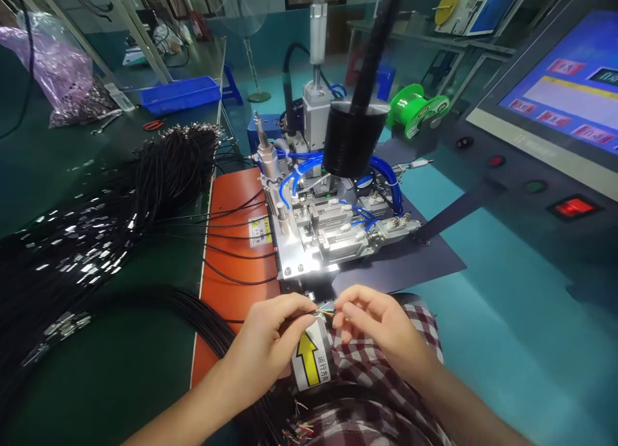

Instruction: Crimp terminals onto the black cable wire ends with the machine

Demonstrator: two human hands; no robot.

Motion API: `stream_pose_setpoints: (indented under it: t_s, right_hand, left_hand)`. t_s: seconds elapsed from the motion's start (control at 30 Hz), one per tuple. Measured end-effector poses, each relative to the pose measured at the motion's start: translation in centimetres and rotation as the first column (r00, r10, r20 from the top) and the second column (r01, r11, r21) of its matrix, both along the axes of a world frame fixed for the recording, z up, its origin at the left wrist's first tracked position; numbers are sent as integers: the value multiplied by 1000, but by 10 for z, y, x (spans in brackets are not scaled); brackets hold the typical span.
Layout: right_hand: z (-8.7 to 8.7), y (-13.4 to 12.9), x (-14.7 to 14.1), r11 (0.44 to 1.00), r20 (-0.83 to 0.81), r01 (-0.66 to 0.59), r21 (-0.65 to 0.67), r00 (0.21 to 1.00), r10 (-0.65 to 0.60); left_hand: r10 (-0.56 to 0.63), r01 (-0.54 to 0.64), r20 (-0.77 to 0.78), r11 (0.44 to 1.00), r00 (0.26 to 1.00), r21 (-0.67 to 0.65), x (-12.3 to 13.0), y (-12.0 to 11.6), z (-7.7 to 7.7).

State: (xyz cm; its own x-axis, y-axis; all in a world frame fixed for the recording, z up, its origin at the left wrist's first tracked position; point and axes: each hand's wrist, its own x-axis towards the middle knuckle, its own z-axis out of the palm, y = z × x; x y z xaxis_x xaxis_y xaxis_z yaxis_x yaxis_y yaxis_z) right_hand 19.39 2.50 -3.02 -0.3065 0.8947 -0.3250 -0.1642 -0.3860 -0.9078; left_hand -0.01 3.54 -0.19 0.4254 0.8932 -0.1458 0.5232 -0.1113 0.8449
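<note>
My left hand (275, 333) is closed, thumb and fingertips pinching the end of a black cable; its sheath is mostly hidden by the fingers. From that grip, thin coloured wires (327, 312), orange and white among them, stick out to the right. My right hand (374, 320) is curled at the wire tips, its thumb and forefinger drawn together on them. Just beneath is a white label with a yellow arrow (309, 361). Directly ahead stands a metal machine (333, 233) with blue air hoses, and several black cables lead into its left side across an orange plate (236, 240).
A large heap of black cables (168, 169) covers the left table. More cables with bared wire ends (302, 427) lie on my lap. A black cylinder (355, 137) hangs over the machine. At right stands a control screen (570, 79); behind are a green spool (415, 108) and blue tray (181, 95).
</note>
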Motion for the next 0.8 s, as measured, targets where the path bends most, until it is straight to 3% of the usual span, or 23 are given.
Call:
stream_pose_setpoints:
  t_s: [0.23,0.43,0.67,0.8]
  right_hand:
    - [-9,-1,-12,997,-129,34,-63,991,-42]
    - [-16,-1,-18,992,-205,75,-104,974,-95]
    - [-22,-8,-27,993,-137,115,-15,984,-116]
    - [-20,-12,-31,990,-119,127,67,986,-119]
  left_hand:
    - [85,-76,59,988,995,-131,2,-4,-6]
    - [120,-105,83,981,989,-162,1,-6,-6]
    - [152,-119,131,965,980,-232,4,-8,-4]
    - [141,-109,144,972,979,-208,5,-10,-6]
